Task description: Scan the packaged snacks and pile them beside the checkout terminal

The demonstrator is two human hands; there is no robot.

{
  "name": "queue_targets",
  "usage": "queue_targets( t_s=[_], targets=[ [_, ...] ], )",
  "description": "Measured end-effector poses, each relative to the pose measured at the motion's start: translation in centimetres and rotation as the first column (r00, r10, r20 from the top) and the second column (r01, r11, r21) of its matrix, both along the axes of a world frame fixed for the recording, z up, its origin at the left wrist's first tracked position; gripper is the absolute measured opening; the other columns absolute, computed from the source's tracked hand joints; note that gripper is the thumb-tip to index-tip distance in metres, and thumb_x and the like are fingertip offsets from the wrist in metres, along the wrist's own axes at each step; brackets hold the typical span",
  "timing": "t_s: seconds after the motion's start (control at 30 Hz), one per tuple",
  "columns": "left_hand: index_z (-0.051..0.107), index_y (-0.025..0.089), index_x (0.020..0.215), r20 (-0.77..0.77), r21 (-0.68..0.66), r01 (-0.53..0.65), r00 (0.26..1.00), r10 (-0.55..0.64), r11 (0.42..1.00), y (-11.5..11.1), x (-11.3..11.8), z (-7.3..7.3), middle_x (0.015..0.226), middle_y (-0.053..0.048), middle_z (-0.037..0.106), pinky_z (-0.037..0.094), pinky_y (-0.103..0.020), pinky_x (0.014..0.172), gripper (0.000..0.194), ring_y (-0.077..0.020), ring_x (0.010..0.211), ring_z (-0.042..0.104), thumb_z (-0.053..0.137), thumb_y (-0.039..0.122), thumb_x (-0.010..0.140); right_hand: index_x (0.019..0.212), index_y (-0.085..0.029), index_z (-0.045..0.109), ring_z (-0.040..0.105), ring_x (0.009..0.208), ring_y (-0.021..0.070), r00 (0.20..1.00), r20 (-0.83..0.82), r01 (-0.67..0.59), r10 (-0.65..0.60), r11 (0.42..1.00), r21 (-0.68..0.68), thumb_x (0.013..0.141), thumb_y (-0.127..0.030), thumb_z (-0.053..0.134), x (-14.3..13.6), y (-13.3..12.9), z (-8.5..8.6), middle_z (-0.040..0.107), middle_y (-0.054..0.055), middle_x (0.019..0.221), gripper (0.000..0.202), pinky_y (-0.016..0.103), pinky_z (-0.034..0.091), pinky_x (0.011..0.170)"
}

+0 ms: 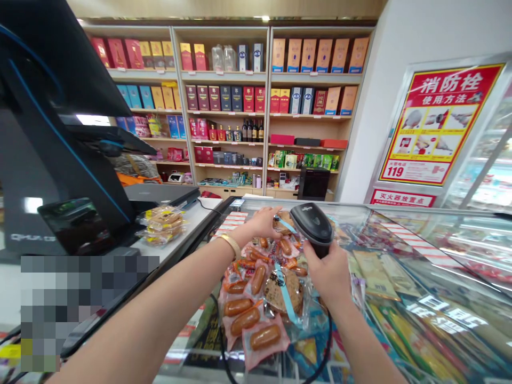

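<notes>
My right hand (328, 269) is wrapped round the handle of a black barcode scanner (312, 221), whose head is raised above the glass. Beyond the pile, my left hand (262, 224) reaches over a packaged round biscuit (285, 223), its fingers curved at the packet's left edge; whether it grips the packet is unclear. Wrapped sausages (266, 337) lie in a pile on the glass freezer top, between my forearms. Among them rests another clear-wrapped round biscuit (284, 290) with a blue strip. The scanner's black cable loops below the pile.
At the left stand a dark checkout terminal (52, 160) and a stack of packaged biscuits (162, 224) on the counter. Frozen goods show through the freezer glass (400, 229) at right. Shelves (224, 76) of boxes and bottles line the back; a red poster (444, 122) hangs right.
</notes>
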State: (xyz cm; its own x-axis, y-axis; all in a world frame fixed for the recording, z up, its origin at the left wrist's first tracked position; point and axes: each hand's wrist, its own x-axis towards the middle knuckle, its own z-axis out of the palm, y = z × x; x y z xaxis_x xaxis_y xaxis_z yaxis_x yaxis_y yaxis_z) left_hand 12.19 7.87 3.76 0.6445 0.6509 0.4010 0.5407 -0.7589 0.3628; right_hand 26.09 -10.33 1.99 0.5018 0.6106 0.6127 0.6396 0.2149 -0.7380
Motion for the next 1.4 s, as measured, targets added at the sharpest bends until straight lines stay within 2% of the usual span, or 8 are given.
queue_targets(
  t_s=[0.17, 0.27, 0.33, 0.43, 0.57, 0.77, 1.2, 1.4],
  targets=[
    [0.052, 0.019, 0.134, 0.465, -0.421, 0.087, 0.875, 0.133, 0.903, -2.0, -3.3, 0.3, 0.127, -0.013, 0.062, 0.042, -0.043, 0.103, 0.079, -0.0313, 0.118, 0.057, 0.078, 0.039, 0.062, 0.084, -0.015, 0.069, 0.068, 0.071, 0.0279, 1.0, -0.014, -0.018, 0.018, 1.0, 0.02, 0.076, -0.051, 0.059, -0.2, -0.1, 0.1, 0.073, 0.013, 0.077, 0.038, 0.033, 0.048, 0.06],
    [0.057, 0.015, 0.125, 0.687, -0.673, 0.409, 0.655, 0.315, 0.616, -3.8, -5.8, 0.8, 0.115, -0.014, 0.068, 0.049, -0.043, 0.096, 0.058, -0.0287, 0.109, 0.064, 0.062, 0.049, 0.078, 0.088, -0.015, 0.069, 0.068, 0.073, 0.0262, 0.997, 0.0, -0.076, 0.077, 0.995, 0.058, 0.077, -0.048, 0.06, -0.4, -0.3, 0.2, 0.074, 0.012, 0.081, 0.036, 0.032, 0.049, 0.063],
    [0.059, 0.01, 0.119, 0.735, -0.677, 0.608, 0.524, 0.431, 0.415, -5.2, -7.3, 1.1, 0.111, -0.017, 0.069, 0.051, -0.044, 0.093, 0.054, -0.0294, 0.106, 0.065, 0.052, 0.05, 0.083, 0.088, -0.015, 0.068, 0.067, 0.072, 0.0247, 0.99, 0.023, -0.139, 0.137, 0.988, 0.074, 0.079, -0.046, 0.06, -0.6, -0.5, 0.1, 0.073, 0.011, 0.08, 0.033, 0.032, 0.05, 0.064],
    [0.058, 0.009, 0.119, 0.761, -0.59, 0.746, 0.385, 0.522, 0.31, -7.3, -8.8, 1.2, 0.111, -0.017, 0.07, 0.052, -0.043, 0.093, 0.048, -0.0283, 0.106, 0.066, 0.047, 0.043, 0.086, 0.088, -0.016, 0.067, 0.066, 0.073, 0.0226, 0.963, 0.084, -0.263, 0.257, 0.963, 0.063, 0.079, -0.039, 0.06, -1.1, -0.9, 0.1, 0.073, 0.009, 0.082, 0.026, 0.03, 0.051, 0.065],
    [0.059, 0.009, 0.118, 0.781, -0.546, 0.762, 0.31, 0.542, 0.35, -9.2, -9.6, 0.3, 0.111, -0.016, 0.07, 0.052, -0.041, 0.094, 0.045, -0.0261, 0.105, 0.066, 0.045, 0.038, 0.086, 0.095, -0.018, 0.067, 0.065, 0.078, 0.0204, 0.871, 0.228, -0.455, 0.435, 0.89, 0.037, 0.08, -0.03, 0.059, -1.9, -1.5, 0.5, 0.073, 0.006, 0.088, 0.021, 0.028, 0.051, 0.071],
    [0.06, 0.012, 0.118, 0.811, -0.567, 0.603, 0.289, 0.509, 0.561, -9.8, -9.1, -1.7, 0.115, -0.015, 0.07, 0.052, -0.044, 0.096, 0.05, -0.0279, 0.114, 0.062, 0.042, 0.045, 0.086, 0.103, -0.02, 0.065, 0.064, 0.086, 0.022, 0.756, 0.348, -0.539, 0.555, 0.829, -0.15, 0.076, -0.02, 0.057, -2.9, -2.1, 0.4, 0.07, 0.007, 0.096, 0.029, 0.031, 0.05, 0.078],
    [0.057, 0.012, 0.122, 0.792, -0.574, 0.638, 0.271, 0.547, 0.514, -10.0, -8.8, -2.6, 0.122, -0.014, 0.067, 0.05, -0.043, 0.1, 0.046, -0.0264, 0.115, 0.062, 0.044, 0.042, 0.09, 0.092, -0.02, 0.063, 0.061, 0.081, 0.0204, 0.705, 0.326, -0.551, 0.63, 0.775, -0.309, 0.075, -0.017, 0.055, -3.2, -2.1, -0.1, 0.068, 0.005, 0.089, 0.019, 0.03, 0.047, 0.075],
    [0.058, 0.016, 0.116, 0.775, -0.63, 0.378, 0.247, 0.582, 0.678, -8.8, -10.4, -2.6, 0.106, -0.011, 0.071, 0.058, -0.041, 0.082, 0.034, -0.0231, 0.09, 0.071, 0.051, 0.035, 0.089, 0.1, -0.019, 0.064, 0.064, 0.087, 0.0223, 0.749, 0.332, -0.531, 0.574, 0.819, -0.218, 0.075, -0.019, 0.055, -2.7, -1.6, -0.5, 0.07, 0.007, 0.097, 0.027, 0.031, 0.049, 0.079]
  ],
)
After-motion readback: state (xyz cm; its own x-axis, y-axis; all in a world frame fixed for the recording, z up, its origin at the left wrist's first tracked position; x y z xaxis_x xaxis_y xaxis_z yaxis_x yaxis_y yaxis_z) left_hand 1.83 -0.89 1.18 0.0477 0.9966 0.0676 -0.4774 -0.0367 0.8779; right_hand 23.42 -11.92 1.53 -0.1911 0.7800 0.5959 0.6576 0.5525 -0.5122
